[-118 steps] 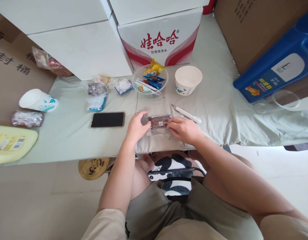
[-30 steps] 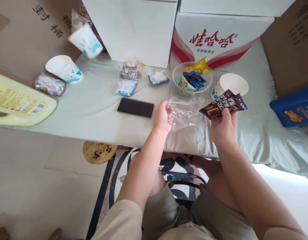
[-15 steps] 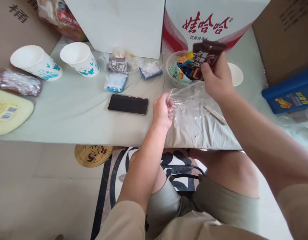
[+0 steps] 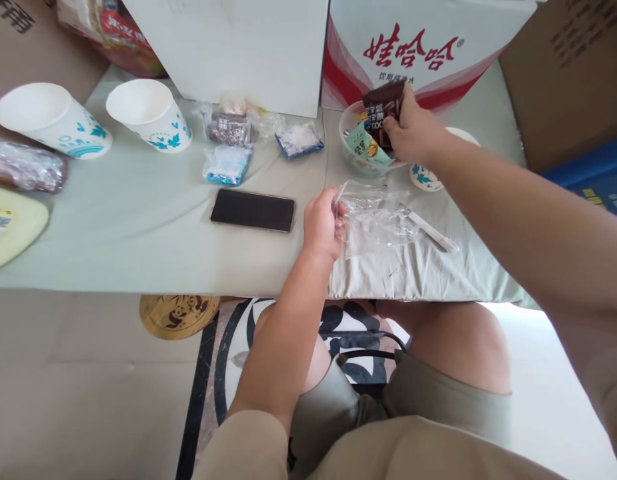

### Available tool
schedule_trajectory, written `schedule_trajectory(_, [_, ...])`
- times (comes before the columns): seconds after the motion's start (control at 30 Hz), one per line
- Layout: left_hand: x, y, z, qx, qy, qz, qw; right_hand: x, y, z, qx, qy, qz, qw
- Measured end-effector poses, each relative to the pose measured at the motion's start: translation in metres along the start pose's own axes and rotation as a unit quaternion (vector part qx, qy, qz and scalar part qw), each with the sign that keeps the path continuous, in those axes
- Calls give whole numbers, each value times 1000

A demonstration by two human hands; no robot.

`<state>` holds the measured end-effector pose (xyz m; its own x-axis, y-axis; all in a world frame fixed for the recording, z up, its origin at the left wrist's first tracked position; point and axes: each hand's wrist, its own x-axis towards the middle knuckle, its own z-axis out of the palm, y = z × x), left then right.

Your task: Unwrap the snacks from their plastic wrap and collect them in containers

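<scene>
My left hand (image 4: 324,223) is closed on the edge of a clear plastic bag (image 4: 375,220), which lies crumpled on the cloth-covered table (image 4: 188,260). Over a clear round plastic bowl (image 4: 358,165), my right hand (image 4: 411,127) grips a dark brown snack packet (image 4: 385,103) between thumb and fingers. The packet is tilted, its lower end at the bowl's opening. Inside the bowl is a pale green snack packet (image 4: 365,148); other wrappers there are partly covered by the brown one.
Left of the bag lies a phone (image 4: 252,210). Behind it are several small wrapped snacks (image 4: 229,163). Paper cups (image 4: 151,117) stand at left; another cup (image 4: 428,177) is partly behind my right arm. A thin white strip (image 4: 431,230) lies right of the bag. Large boxes (image 4: 413,40) line the back.
My right hand has moved left with the brown packet, bringing it over the bowl. My left hand stays on the plastic bag, which has sunk flatter onto the table.
</scene>
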<state>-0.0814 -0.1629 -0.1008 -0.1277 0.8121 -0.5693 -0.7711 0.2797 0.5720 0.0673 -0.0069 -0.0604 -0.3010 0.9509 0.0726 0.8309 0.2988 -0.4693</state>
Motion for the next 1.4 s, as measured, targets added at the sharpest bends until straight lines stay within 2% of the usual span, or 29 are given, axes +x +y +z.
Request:
schedule_trajectory(0.1, [-2, 1, 0, 5, -1, 8, 1000, -6, -12, 5, -78, 6, 9, 997])
schedule_trajectory(0.27, [-5, 1, 0, 9, -8, 13, 1000, -7, -18, 9, -71, 16, 25, 997])
schedule_trajectory(0.47, [-7, 2, -2, 15, -6, 18, 1000, -18, -30, -12, -98, 78, 44, 991])
schedule_trajectory(0.57, [-8, 3, -2, 13, -2, 18, 1000, -26, -25, -22, -91, 101, 38, 990])
schedule_trajectory(0.7, [-7, 3, -1, 15, -5, 11, 1000, -30, -5, -24, -52, 108, 17, 993])
schedule_trajectory(0.8, [-7, 2, 0, 16, -6, 9, 1000, -30, 3, -22, -43, 88, 5, 995])
schedule_trajectory(0.93, [-7, 1, 0, 16, -8, 12, 1000, -28, 2, -18, -89, 11, -1, 996])
schedule_trajectory(1.1, [-8, 1, 0, 11, -7, 13, 1000, -24, 8, -12, -113, -43, -60, 991])
schedule_trajectory(1.17, [-9, 1, 0, 5, -1, 10, 1000, -23, 13, -10, -116, -41, -81, 989])
schedule_trajectory(1.3, [-9, 1, 0, 0, 10, 8, 1000, -23, 19, -11, -120, 17, -117, 986])
schedule_trajectory(1.4, [-9, 1, 1, 8, 5, 10, 1000, -22, 20, -13, -125, 11, -125, 984])
